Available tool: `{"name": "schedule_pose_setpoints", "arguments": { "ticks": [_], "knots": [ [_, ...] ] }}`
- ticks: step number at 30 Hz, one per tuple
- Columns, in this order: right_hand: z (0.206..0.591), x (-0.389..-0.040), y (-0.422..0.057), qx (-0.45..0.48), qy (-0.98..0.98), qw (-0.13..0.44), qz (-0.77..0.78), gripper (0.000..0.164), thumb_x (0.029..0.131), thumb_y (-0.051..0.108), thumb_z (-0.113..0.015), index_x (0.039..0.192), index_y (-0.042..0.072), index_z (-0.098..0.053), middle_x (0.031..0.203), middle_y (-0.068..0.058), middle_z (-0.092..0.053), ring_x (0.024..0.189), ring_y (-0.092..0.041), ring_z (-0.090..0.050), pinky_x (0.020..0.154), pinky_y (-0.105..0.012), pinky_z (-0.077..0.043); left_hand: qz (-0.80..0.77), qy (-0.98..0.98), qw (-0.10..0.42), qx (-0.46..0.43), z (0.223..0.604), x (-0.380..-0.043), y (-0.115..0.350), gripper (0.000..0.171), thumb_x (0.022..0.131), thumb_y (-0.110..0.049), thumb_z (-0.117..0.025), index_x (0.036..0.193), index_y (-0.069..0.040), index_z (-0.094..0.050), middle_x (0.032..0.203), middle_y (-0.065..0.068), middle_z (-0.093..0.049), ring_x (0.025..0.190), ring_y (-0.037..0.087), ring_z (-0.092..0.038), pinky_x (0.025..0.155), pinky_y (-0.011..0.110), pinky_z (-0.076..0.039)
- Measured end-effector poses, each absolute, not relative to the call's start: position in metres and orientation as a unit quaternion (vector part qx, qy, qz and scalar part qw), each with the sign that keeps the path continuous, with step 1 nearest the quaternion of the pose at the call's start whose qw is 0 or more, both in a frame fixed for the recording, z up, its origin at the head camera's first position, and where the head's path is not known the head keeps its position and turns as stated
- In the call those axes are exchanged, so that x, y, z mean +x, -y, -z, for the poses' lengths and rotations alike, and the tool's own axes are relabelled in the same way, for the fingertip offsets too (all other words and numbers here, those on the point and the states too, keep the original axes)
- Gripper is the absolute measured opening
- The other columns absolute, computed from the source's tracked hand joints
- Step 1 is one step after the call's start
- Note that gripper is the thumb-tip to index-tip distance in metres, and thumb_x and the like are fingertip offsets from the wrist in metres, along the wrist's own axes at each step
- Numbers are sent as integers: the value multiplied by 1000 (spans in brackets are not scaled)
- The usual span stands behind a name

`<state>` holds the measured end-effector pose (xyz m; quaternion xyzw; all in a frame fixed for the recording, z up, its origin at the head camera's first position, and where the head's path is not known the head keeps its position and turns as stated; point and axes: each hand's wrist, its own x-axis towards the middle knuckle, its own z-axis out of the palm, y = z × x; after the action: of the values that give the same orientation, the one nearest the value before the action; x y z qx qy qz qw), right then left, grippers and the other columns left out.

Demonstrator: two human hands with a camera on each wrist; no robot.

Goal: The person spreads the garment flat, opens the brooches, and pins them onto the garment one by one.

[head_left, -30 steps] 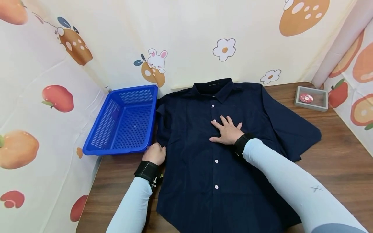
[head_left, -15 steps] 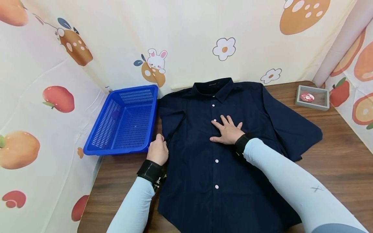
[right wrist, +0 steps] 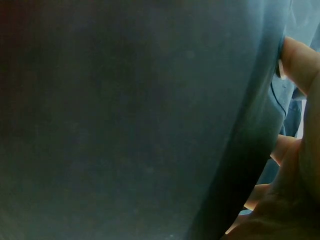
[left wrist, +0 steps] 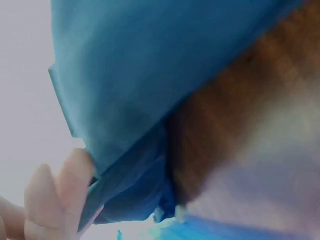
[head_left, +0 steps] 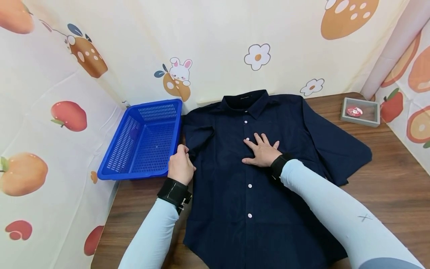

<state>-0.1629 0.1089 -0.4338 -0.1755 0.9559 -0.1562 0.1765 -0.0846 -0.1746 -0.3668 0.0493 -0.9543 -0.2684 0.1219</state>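
A dark navy button-up shirt (head_left: 225,194) lies face up with its collar at the far side. At its left edge, my left hand (head_left: 180,166) pinches the fabric of the left-side sleeve (head_left: 198,138), which is bent in over the body. In the left wrist view, fingertips (left wrist: 75,172) grip a fold of the sleeve cloth (left wrist: 120,90) held up over the wood. My right hand (head_left: 263,152) rests spread on the shirt's chest beside the button row; the right wrist view shows its fingers on the dark cloth (right wrist: 125,115).
A blue plastic basket (head_left: 137,175) stands left of the shirt, close to my left hand. A small grey tray (head_left: 373,123) with a red-and-white piece sits at the far right. The wooden tabletop (head_left: 396,186) meets a fruit-patterned curtain (head_left: 215,45) at the back.
My left hand has moved away from me along the shirt's left edge, and the left-side sleeve has been folded inward onto the body. The right hand has stayed in place.
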Motion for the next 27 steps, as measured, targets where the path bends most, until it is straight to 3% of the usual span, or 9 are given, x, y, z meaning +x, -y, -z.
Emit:
{"name": "schedule_pose_setpoints", "arguments": {
  "ticks": [7,14,20,24,27],
  "knots": [
    [432,-163,-109,-177,-955,180,156,85,86,63,-57,154,25,-23,158,-22,-4,143,-45,2,93,-82,-4,246,950,188,35,355,-87,171,9,95,-3,-53,101,-5,-60,81,18,-70,70,37,-67,59,51,-50],
    [433,-164,-110,-177,-956,176,155,85,86,63,-57,154,25,-23,158,-22,-5,143,-45,1,93,-82,-4,236,951,201,1,339,-92,167,18,97,-10,-52,111,-3,-60,98,21,-67,84,39,-65,69,51,-50],
    [433,-164,-109,-175,-956,177,156,86,86,64,-57,154,25,-23,158,-22,-5,143,-44,1,93,-82,-3,230,945,224,-53,328,-96,163,25,97,-11,-53,118,0,-58,110,19,-64,100,35,-62,86,49,-48],
    [434,-164,-109,-175,-956,175,156,86,85,64,-57,154,25,-23,158,-22,-5,143,-44,1,93,-82,-4,222,936,252,-104,324,-102,158,25,96,-8,-53,118,2,-58,112,18,-64,108,32,-59,106,46,-36],
    [435,-164,-110,-175,-957,174,152,86,85,65,-57,154,26,-23,158,-21,-5,143,-45,1,93,-82,-4,216,929,263,-147,324,-105,151,24,94,-6,-55,116,1,-60,111,17,-65,109,30,-60,111,47,-28]
  ]
}}
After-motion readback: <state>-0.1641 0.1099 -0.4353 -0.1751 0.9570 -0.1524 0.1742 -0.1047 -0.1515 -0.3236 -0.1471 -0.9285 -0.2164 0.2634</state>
